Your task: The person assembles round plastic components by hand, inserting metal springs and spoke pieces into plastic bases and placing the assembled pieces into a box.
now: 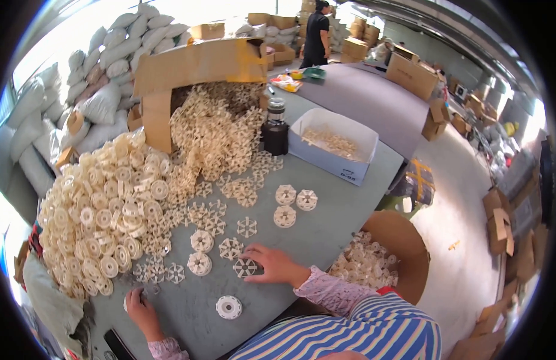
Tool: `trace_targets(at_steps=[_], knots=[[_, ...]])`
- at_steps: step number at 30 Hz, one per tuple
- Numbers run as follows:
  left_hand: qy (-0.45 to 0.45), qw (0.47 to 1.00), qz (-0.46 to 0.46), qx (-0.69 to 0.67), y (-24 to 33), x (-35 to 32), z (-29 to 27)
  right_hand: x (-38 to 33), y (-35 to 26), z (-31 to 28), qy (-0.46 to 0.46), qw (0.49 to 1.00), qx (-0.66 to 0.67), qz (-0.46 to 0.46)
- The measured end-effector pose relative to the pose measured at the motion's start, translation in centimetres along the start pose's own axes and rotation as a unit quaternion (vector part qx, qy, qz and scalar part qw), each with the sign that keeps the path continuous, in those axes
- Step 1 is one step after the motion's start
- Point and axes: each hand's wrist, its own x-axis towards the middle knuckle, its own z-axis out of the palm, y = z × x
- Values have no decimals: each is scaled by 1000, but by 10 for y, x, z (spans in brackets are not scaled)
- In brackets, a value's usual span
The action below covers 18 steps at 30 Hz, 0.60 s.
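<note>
My right hand [273, 266] spans a spoked white plastic disc [245, 269], thumb and fingers at its edges on the grey tabletop [188, 318]. Just beyond lies another spoked disc [231, 248]. To the left are small stacks of white plastic wheels [199, 264]. My left hand [143, 312] is curled low over the table's left side; a bit of white plastic shows beside its fingers, mostly hidden. Between my hands a single white wheel [229, 307] with a central hole lies flat. Loose spoked pieces [175, 273] rest beyond my left hand.
Cream wheels [104, 204] are heaped at left; spoked pieces spill from a tipped cardboard box [155, 117]. A dark jar [275, 135] and blue-grey bin [329, 161] stand at the back. A carton of white parts [404, 240] sits right. A phone [118, 344] lies near left; a person [316, 36] stands far off.
</note>
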Motion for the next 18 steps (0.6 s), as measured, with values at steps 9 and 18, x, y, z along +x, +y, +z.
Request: trace_targets(at_steps=[9, 18], knots=[[-180, 790, -175, -560, 154, -72, 33, -11, -73, 30, -52, 937, 256, -233], [-212, 764, -299, -531, 165, -92, 7, -24, -42, 38, -13, 943, 303, -134]])
